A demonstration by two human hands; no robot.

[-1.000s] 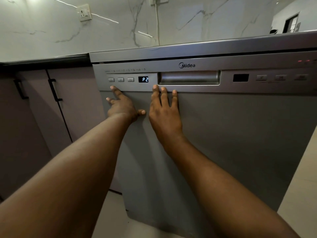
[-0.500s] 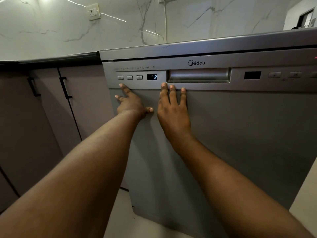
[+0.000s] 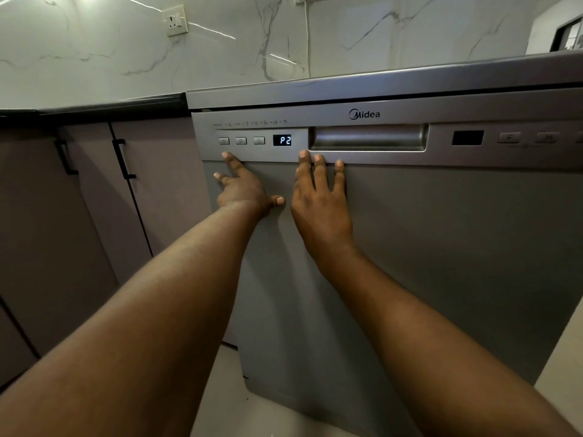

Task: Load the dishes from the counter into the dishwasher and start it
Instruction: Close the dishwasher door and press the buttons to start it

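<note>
Dishwasher door [image 3: 441, 247] carries right hand [image 3: 318, 203] flat, left hand [image 3: 244, 193] with forefinger outstretched

Dim, greyish light; the one strong source shows as glare at the top left on the marble wall [image 3: 88, 0], with thin bright streaks reflected across it. The dishwasher [image 3: 441, 247] front lies in flat shade, its display [image 3: 282, 140] glowing crisply. Wide-angle bending curves the upper edges, and the buttons [image 3: 509, 137] at far right blur.

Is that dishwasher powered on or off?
On: the dishwasher's small display, left of the handle, glows "P2". Whether a wash is actually running cannot be told.
</note>
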